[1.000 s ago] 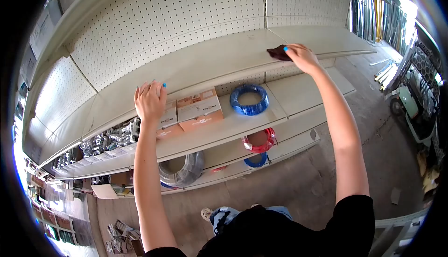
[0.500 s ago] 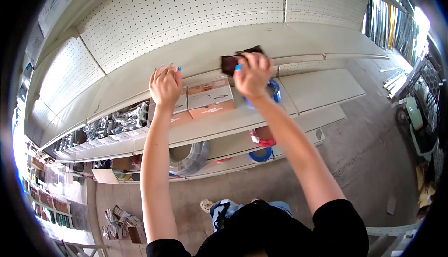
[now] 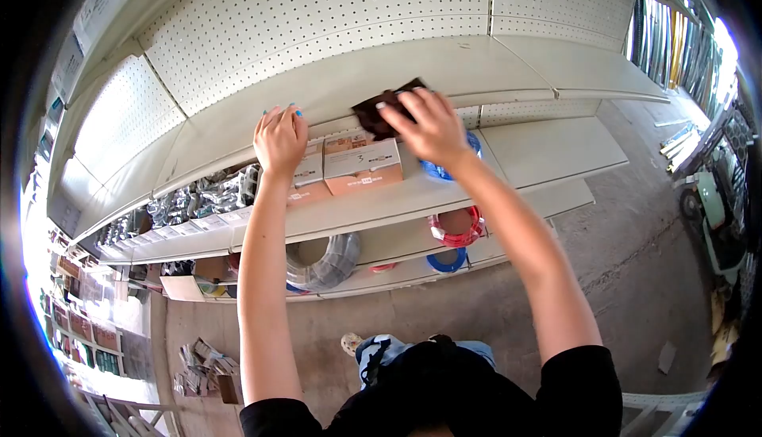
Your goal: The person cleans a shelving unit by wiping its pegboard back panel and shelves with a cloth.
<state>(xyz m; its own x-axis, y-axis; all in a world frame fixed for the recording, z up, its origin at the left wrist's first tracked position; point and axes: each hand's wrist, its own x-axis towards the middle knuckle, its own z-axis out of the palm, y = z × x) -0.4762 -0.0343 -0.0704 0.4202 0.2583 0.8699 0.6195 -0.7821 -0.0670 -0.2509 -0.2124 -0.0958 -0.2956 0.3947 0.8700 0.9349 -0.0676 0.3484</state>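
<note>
My right hand (image 3: 435,131) is pressing a dark brown cloth (image 3: 373,115) onto the front edge of the upper cream shelf (image 3: 333,88); its fingers bend over the cloth, slightly blurred. Farther left, my left hand (image 3: 280,142) rests with its fingers stretched over the same shelf's edge, holding nothing. Orange-and-white cardboard boxes (image 3: 364,173) stand on the shelf below, between my hands. A blue coil (image 3: 474,145) lies on that lower shelf, partly hidden behind my right hand and forearm.
Pegboard (image 3: 341,20) backs the upper shelf. Plastic-wrapped items (image 3: 194,203) line the shelf below at left. Farther down lie a grey coil (image 3: 337,262), a red coil (image 3: 460,238) and another blue coil (image 3: 449,261). Cardboard pieces (image 3: 202,367) sit on the floor.
My right hand has moved left along the shelf edge with the brown cloth. My left hand stays at about the same place on the edge. The view has shifted slightly.
</note>
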